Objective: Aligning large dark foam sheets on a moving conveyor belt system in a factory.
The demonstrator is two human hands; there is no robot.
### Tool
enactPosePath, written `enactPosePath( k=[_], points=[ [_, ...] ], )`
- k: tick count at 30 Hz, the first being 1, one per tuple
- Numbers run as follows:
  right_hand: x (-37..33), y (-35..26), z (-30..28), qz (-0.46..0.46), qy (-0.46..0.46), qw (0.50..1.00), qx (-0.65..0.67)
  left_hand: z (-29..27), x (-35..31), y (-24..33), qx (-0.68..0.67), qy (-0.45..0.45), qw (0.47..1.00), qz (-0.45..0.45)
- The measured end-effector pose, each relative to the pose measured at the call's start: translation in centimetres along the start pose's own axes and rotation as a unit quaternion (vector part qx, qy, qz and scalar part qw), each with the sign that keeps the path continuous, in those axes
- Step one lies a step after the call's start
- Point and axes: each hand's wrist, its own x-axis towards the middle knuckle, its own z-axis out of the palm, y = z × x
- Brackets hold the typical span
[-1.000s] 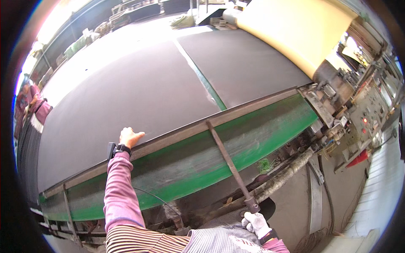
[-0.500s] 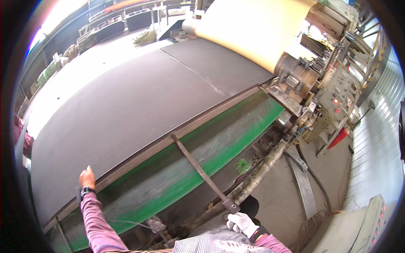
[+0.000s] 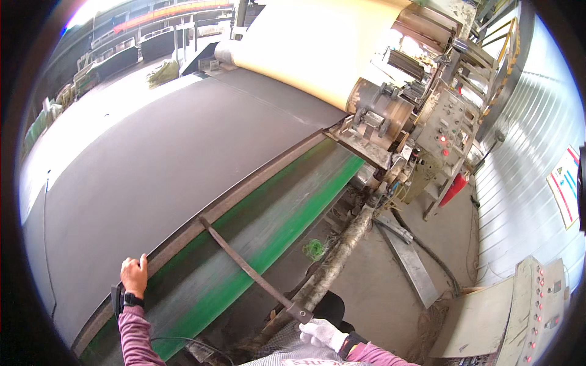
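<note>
A wide dark grey sheet (image 3: pixel 159 161) lies along a brown metal rail (image 3: pixel 253 181). My bare left hand (image 3: pixel 134 276) is closed at the rail's near left end, thumb up. A dark piece (image 3: pixel 116 300) shows beside its wrist; what the fingers hold is hidden. My right hand (image 3: pixel 322 334), in a white glove, has its fingers curled at the near end of a flat metal bar (image 3: pixel 250 268). The bar slopes up to the rail across a green-edged belt (image 3: pixel 287 226). Whether the glove grips anything cannot be made out.
At the far end stands a roller (image 3: pixel 372 113) with a yellow web (image 3: pixel 305 43). A control panel (image 3: pixel 445 131) with red lights is beside it. A thick pipe (image 3: pixel 339 256) runs below the belt. A metal strip (image 3: pixel 406 262) lies on the floor; a cabinet (image 3: pixel 519 317) stands near right.
The line across the sheet has moved nearer the far roller, and another line has appeared at the left. My left hand has come nearer, onto the rail. My right hand remains by the bar's end.
</note>
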Motion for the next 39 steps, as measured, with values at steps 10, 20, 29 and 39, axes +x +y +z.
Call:
enactPosePath(
  k=[10,20,29,39],
  points=[
    [1.5,0.7,-1.0,0.023,-0.035,0.999,0.021,1.9,7.3,15.6,-0.027,-0.067,0.995,0.068],
    [2.8,2.4,-1.4,-0.011,-0.037,0.998,0.052,4.7,12.2,19.2,-0.353,-0.183,0.906,0.145],
    [-0.8,0.1,0.2,-0.001,0.006,0.999,-0.033,-0.6,0.2,-9.2,-0.104,-0.02,0.992,-0.068],
    [-1.3,-0.3,1.1,-0.018,0.031,0.998,-0.057,-1.1,2.4,3.6,-0.103,-0.101,0.989,0.033]
  ],
)
